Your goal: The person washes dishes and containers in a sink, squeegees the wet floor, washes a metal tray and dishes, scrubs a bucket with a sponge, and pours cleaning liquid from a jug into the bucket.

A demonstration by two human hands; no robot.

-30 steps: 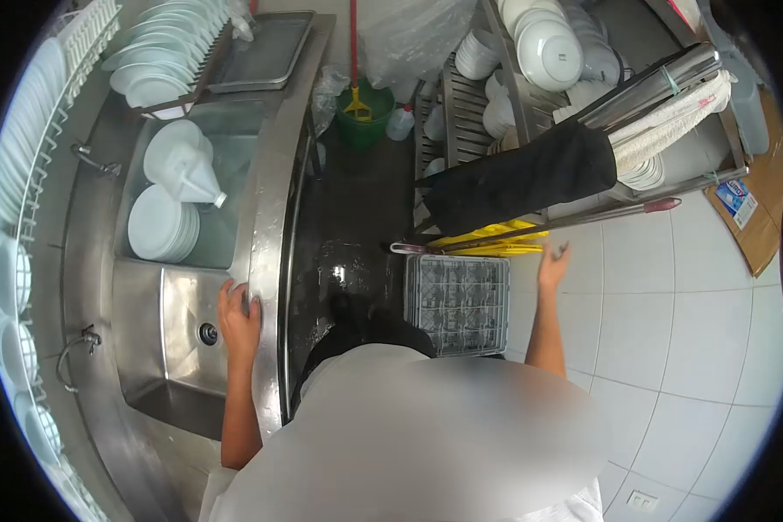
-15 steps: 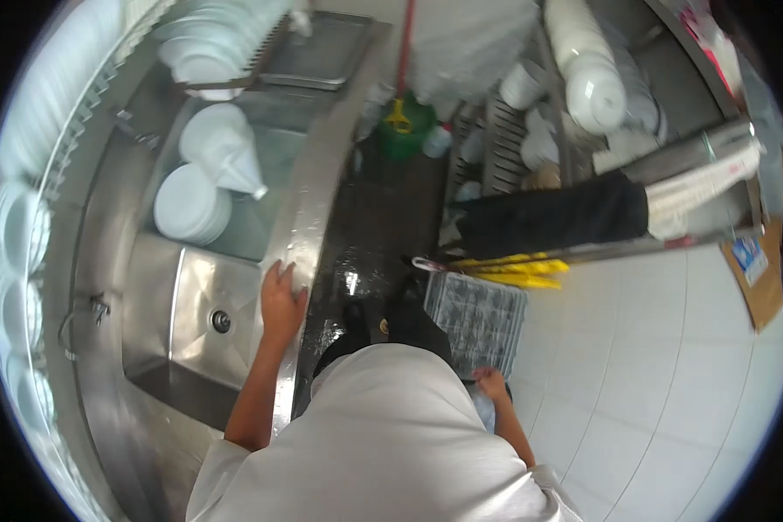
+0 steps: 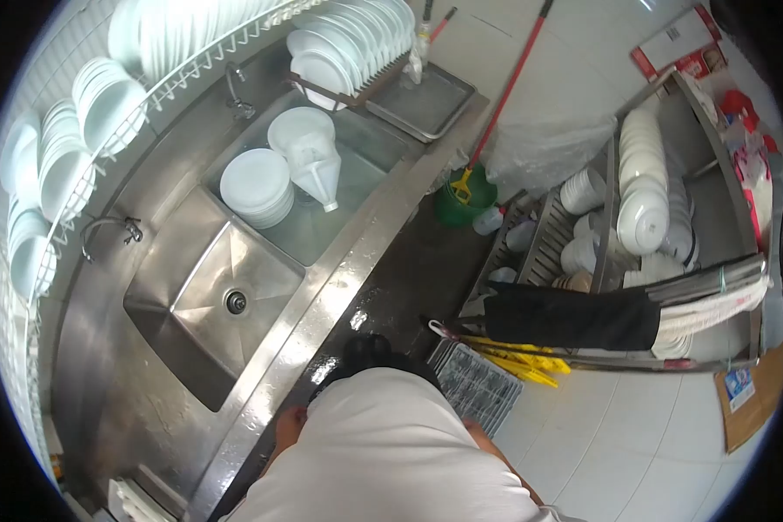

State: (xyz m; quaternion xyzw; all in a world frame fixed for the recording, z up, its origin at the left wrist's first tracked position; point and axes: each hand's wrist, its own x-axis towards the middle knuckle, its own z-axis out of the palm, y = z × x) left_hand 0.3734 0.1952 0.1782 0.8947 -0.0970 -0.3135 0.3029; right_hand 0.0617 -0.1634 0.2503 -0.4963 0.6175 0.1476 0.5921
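My left hand (image 3: 290, 424) hangs beside my body, close to the front edge of the steel sink counter (image 3: 265, 348). Its fingers are too small and blurred to read. Most of my right hand (image 3: 474, 428) is covered by my white shirt; it is low on my other side, next to a grey plastic crate (image 3: 478, 387) on the floor. In the water-filled far basin (image 3: 370, 161) stand a stack of white plates (image 3: 257, 183) and a white plastic jug (image 3: 311, 170) lying tilted. The near basin (image 3: 204, 309) has a drain at its bottom.
White plates fill a wire rack (image 3: 161, 91) above the counter and a dish rack (image 3: 348, 56) by a metal tray (image 3: 422, 100). A green bucket (image 3: 461, 204) stands on the wet floor. Stacked bowls (image 3: 644, 213) and a black cloth (image 3: 574, 317) occupy the right shelf.
My left hand has come off the counter edge and dropped to my side. My right hand has drawn in behind my shirt. The view has turned and shifted toward the sinks.
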